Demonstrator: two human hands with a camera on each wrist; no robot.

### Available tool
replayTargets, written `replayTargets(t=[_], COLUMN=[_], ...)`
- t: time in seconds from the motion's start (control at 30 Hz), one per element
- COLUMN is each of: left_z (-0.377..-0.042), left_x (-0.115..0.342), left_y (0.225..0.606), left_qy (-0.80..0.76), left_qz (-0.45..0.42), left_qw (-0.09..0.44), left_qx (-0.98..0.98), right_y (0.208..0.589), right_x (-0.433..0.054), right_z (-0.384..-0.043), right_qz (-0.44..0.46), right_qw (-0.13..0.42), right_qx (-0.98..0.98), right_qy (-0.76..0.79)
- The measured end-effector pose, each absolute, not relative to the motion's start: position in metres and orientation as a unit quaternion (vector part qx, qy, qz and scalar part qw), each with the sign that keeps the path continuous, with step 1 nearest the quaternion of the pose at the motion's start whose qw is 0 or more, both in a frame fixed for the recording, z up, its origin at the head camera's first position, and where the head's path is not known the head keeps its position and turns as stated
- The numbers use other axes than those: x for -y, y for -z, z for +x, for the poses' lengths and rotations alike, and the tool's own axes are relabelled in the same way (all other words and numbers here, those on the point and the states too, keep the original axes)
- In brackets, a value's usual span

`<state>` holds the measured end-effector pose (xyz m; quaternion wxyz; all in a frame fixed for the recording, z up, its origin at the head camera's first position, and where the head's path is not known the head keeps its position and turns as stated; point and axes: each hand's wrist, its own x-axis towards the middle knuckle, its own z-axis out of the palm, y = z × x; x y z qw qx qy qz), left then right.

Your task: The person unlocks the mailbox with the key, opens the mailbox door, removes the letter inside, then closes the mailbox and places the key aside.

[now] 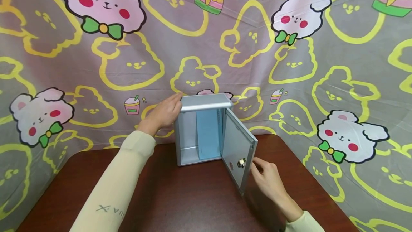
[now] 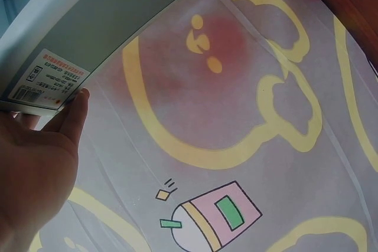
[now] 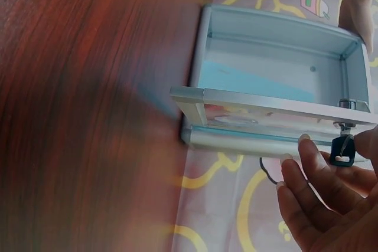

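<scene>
A silver-grey metal box [image 1: 206,102] stands upright on the table, its hinged door [image 1: 237,146] swung wide to the right. Inside shows a pale blue panel [image 1: 207,137]. My left hand [image 1: 165,112] rests on the box's upper left corner, fingers laid along the edge; the left wrist view has its fingertips beside a printed label [image 2: 47,81] on the box's side. Low on the door's inner face is a metal lock [image 1: 241,163]. On the outer face, my right hand [image 3: 333,196] pinches a black-headed key [image 3: 342,150] that sits in this lock.
The dark reddish-brown table [image 1: 193,196] extends in front of the box and to both sides. Close behind the box hangs a cartoon-patterned cloth [image 1: 193,46], which also runs along the left and right sides.
</scene>
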<state>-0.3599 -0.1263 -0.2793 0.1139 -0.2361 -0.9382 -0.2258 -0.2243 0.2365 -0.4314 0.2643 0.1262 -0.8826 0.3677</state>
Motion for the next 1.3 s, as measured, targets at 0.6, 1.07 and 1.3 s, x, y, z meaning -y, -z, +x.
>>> replayTargets(t=[0.6,1.07,1.3], left_z=[-0.358,-0.357,-0.357], left_x=[0.127,0.126,0.126], left_y=[0.28,0.277,0.276], left_qy=[0.233,0.23,0.231], left_qz=[-0.233,-0.231,-0.231], left_qw=[0.108,0.102,0.101], left_qx=[0.938,0.94,0.94], right_y=[0.431,0.433,0.433], right_x=[-0.241,-0.247,-0.251], right_z=[-0.225,-0.228,-0.231], right_qz=[0.113,0.106,0.114], right_qw=[0.255,0.259,0.261], right_qx=[0.885,0.886,0.884], right_qy=[-0.372,-0.37,-0.37])
